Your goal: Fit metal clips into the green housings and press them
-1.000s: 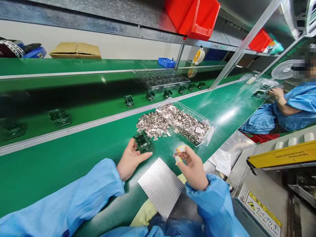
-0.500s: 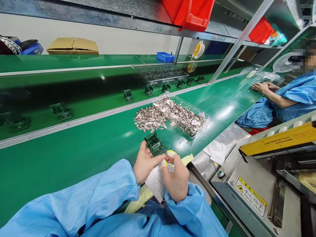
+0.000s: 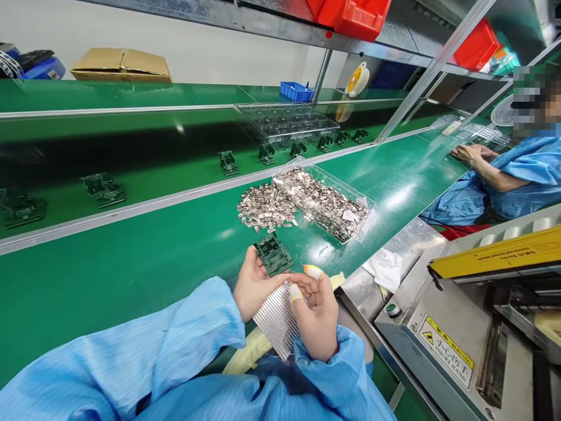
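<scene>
My left hand (image 3: 254, 286) is closed round the lower edge of a green circuit board (image 3: 274, 254), which is tilted up, thumb across the near side. A silver ribbed sheet (image 3: 277, 321) hangs just below the board, its upper end by my left thumb; whether that hand grips it too is hard to see. My right hand (image 3: 319, 313) is beside the sheet's right edge. White-and-yellow covers sit on its thumb and index fingertip, which stand apart with nothing visible between them. Ahead lies a heap of small metal pieces (image 3: 266, 207), spilling next to a clear tray (image 3: 366, 225) full of them.
Several circuit boards (image 3: 228, 162) stand along the strip behind a metal rail (image 3: 175, 202). A clear blister tray (image 3: 284, 126) lies behind them. On the right, a machine (image 3: 438, 345) with a yellow bar borders the bench. Farther right, a co-worker's hands (image 3: 473, 153) are at the bench.
My right thumb and index finger have parted and drawn slightly back from the board's lower edge. My left hand keeps the board, now turned a little. The camera view has shifted slightly.
</scene>
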The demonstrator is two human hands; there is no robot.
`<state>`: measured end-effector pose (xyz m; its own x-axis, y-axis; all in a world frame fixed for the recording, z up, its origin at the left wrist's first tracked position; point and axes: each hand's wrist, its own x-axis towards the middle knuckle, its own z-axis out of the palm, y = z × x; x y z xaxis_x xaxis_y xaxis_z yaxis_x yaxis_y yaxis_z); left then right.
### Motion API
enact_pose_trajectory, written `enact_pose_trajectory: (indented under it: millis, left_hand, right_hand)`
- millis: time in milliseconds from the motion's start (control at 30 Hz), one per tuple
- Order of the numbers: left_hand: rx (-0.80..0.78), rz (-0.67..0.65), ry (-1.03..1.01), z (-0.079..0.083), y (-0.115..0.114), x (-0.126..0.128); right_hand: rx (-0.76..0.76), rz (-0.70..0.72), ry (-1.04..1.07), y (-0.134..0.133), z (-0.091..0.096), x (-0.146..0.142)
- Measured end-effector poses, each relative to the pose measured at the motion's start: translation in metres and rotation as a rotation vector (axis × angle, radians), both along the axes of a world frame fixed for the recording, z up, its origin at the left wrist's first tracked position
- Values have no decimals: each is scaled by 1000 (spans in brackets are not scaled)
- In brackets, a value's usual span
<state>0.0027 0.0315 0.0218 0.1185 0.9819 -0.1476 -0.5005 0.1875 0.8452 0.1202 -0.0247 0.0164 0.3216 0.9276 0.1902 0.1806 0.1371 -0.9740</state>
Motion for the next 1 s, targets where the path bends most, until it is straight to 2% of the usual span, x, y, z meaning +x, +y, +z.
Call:
enact_pose_trajectory:
  millis: [100,200,300,533,700,867,1000]
  left_hand:
    - [2,-10,-13,2,-3,1]
    - [-13,-54,0,2,-7,1]
    - [-4,-105,3,1,-9,-1]
    - [74,-317,-14,-8,-9,-7]
    - [185,-397,-54,-8,-19,-7]
    - [230,-454,-44,-4,-25,-8]
    - [248,-472,0,-4,-26,-10]
  right_hand:
    - [-81,-31,95,1,2,5]
    - [-152,63,99,2,7,8]
    - [-119,69,38,1,11,10]
    - [-33,-95,-68,-9,20,29]
    - [-28,-45,-122,-14,17,14]
    - [69,-105,-301,-17,10,2]
    - [83,-131,-348,-17,8,2]
